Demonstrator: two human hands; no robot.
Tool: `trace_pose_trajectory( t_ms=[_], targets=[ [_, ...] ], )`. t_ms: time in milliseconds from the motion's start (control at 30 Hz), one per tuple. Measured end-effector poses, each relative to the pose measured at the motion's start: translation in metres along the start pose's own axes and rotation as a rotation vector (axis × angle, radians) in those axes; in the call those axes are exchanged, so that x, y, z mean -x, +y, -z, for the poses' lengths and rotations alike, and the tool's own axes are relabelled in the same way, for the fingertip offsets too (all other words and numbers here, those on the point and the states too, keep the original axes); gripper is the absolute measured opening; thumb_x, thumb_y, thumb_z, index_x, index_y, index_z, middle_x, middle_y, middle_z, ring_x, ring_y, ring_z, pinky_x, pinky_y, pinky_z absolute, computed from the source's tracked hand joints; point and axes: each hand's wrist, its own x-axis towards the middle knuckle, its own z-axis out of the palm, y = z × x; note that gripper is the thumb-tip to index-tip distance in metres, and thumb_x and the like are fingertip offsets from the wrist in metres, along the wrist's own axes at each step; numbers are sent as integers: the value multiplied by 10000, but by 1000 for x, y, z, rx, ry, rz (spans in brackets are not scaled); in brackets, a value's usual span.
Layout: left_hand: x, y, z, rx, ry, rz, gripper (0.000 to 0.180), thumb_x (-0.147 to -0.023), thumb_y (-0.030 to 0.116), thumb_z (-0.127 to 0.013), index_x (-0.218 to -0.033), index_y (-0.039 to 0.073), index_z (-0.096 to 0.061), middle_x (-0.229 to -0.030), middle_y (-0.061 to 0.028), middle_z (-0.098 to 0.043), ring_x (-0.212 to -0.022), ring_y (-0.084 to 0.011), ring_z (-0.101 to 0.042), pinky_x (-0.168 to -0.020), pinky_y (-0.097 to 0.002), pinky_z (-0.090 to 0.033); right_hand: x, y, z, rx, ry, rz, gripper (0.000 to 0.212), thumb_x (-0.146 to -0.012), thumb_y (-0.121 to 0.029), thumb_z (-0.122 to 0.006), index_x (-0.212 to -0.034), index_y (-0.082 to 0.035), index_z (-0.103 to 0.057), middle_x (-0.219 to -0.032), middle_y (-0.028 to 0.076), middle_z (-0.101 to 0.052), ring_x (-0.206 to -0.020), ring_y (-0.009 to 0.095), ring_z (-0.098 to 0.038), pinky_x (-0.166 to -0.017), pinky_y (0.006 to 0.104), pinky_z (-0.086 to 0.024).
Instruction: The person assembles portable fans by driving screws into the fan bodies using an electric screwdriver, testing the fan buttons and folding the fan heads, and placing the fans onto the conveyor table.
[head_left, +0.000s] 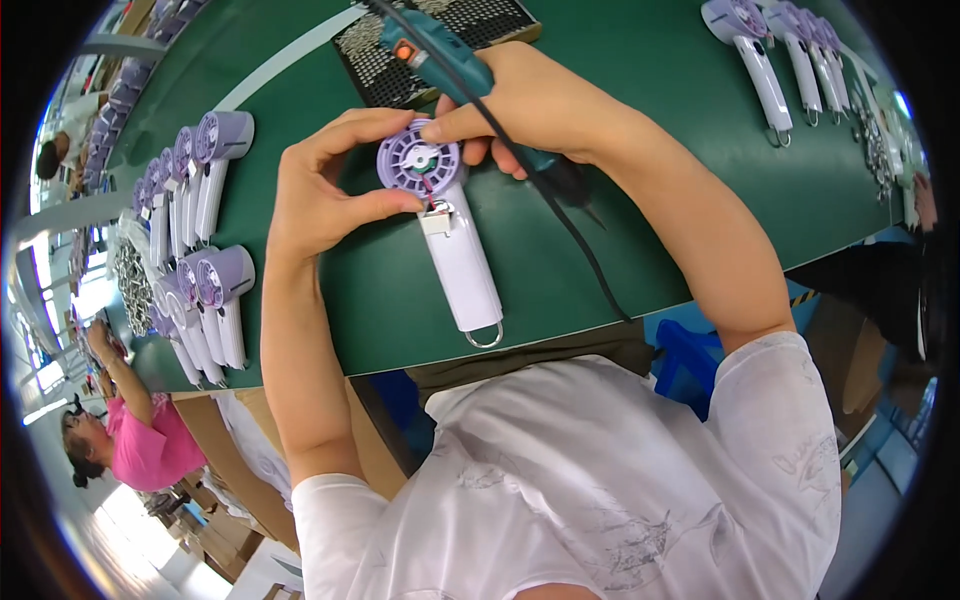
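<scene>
The fan point(465, 265) is lying on the desk point(375, 310) in the upper middle of the frame. The left hand point(325, 190) is gripping its round head point(405, 155) between fingers above and thumb below. The right hand point(525, 95) is curling round the driver point(440, 55) while its thumb is resting on the head's rim.

The step seems to be settling the parts inside the head. Doing it well means steadying the head from both sides, pressing evenly, keeping the red and dark wires point(430, 187) and the small white tab point(436, 221) from getting pinched, and holding the driver's tip, now pointing to the lower right, away from the plastic. The cord point(545, 190) is best staying clear too.

The fan's long axis is running steeply from upper left to lower right: the head is pointing toward the top of the frame, the metal loop point(486, 338) toward the bottom, and the spoked side is facing up.
</scene>
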Motion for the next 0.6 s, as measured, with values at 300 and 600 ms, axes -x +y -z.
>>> trace_pose_trajectory(
  t_ms=[300, 600],
  targets=[
    [9, -12, -4, 32, 63, -16, 631, -638, 119, -941, -1207, 10, -690, -1217, -97, -685, -1076, -176, -638, -941, -307, -494, 5, -16, -5, 101, 138, -59, 422, -845, -368, -793, -915, 34, -686, -603, 73, -598, -415, 122, -538, -373, 265, -411],
    [12, -4, -6, -17, 63, -36, 640, -636, 108, -936, -1209, -8, -673, -1208, -119, -679, -1117, -212, -641, -1000, -340, -495, 11, -88, 14, -244, 101, 768, 764, -1040, -597, -345, -1305, 104, -499, -728, 51, -540, -543, 112, -540, -516, 276, -472]
  ],
)
